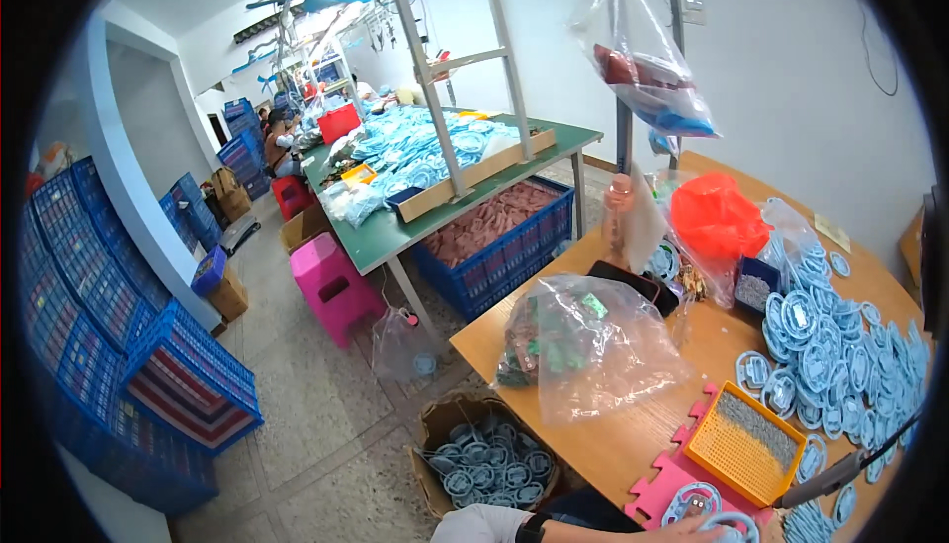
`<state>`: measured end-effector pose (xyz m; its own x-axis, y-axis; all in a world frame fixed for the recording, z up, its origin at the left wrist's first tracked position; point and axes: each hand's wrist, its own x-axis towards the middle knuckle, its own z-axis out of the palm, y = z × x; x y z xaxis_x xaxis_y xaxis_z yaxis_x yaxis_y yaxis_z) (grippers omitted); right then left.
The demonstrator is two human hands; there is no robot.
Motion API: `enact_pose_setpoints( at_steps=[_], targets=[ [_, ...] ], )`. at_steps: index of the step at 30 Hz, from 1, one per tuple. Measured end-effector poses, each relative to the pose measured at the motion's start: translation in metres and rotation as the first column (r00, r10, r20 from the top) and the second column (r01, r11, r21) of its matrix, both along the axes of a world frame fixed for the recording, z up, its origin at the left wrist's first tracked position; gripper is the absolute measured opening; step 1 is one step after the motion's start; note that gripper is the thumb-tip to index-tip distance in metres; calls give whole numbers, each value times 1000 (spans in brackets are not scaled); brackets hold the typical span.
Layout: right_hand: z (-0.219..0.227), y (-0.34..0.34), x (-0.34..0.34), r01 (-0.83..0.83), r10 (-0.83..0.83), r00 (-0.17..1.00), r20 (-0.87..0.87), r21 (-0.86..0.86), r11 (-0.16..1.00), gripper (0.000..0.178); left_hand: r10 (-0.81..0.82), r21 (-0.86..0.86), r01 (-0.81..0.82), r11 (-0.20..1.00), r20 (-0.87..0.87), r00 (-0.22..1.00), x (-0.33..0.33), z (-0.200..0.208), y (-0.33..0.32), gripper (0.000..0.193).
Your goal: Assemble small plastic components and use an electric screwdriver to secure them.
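Observation:
My left hand (689,533) reaches in from the lower edge, mostly cut off by it. Its visible fingers are closed at the rim of a light-blue ring-shaped plastic part (733,520). Just beyond the hand, another light-blue plastic housing (691,501) with a red and dark inside lies on a pink foam mat (654,484). A yellow tray (727,446) holding many small grey metal pieces sits on the mat's far side. Close to the tray's right corner is a dark, rod-shaped tool (825,480) with a cord. My right hand is out of the picture.
Light-blue plastic parts (825,355) are heaped on the wooden table (583,439)'s right. A clear bag (603,355) of circuit boards lies left of them. Below stands a carton (431,432) of similar parts. Blue crates (188,375) line the left; people sit farther back.

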<state>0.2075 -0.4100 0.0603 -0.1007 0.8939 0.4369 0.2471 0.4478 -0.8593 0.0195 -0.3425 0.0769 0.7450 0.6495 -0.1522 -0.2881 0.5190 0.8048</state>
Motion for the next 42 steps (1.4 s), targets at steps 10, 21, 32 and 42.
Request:
enact_pose_setpoints(
  at_steps=[10, 21, 32, 42],
  targets=[
    [31, 47, -41, -175, 85, 713, 696, 58, 983, 72, 265, 369, -180, 912, -191, 945, -47, -9, -9, 46],
    [24, 73, -20, -77, 144, 806, 573, -140, 987, 72, 390, 402, -246, 882, -328, 860, -55, -66, 10, 36],
    [2, 105, -13, -156, 365, 713, 599, -373, 915, 71, 113, 120, -67, 991, -434, 894, -49, -75, 39, 52],
    [-6, 113, -18, -178, 395, 634, 665, -371, 911, 67, 46, 12, -44, 999, -355, 934, -49, -75, 46, 47]
  ],
)
